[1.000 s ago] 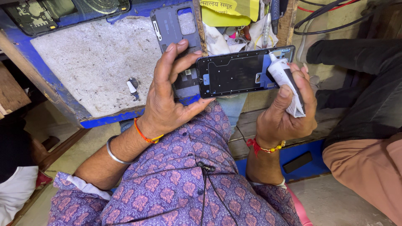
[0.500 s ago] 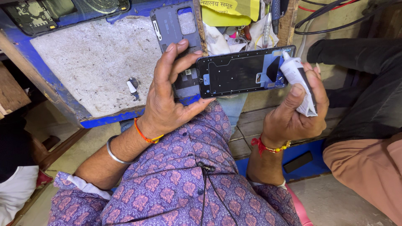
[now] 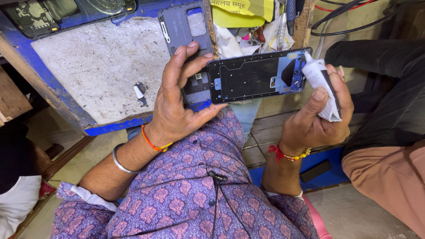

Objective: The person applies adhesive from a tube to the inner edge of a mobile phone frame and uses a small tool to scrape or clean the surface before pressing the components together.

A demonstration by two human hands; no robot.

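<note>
My left hand (image 3: 179, 99) grips the left end of a black phone frame (image 3: 256, 75) with a blue edge, held flat with its inside facing up. My right hand (image 3: 316, 119) is closed around a crumpled white tube (image 3: 322, 84). The tube's nozzle touches the upper right corner of the frame. A grey phone back cover (image 3: 186, 26) lies on the work board just above my left fingers.
A worn white work board (image 3: 88, 66) with a blue rim sits at the left, with a small part (image 3: 139, 90) on it. Circuit parts (image 3: 31, 17) lie at the top left. Yellow paper (image 3: 241, 11), tools and cables crowd the top. Another person's leg (image 3: 389, 172) is at the right.
My right hand has slid the tube from lower on the frame's right edge up to its top right corner. My left hand and the frame have stayed still.
</note>
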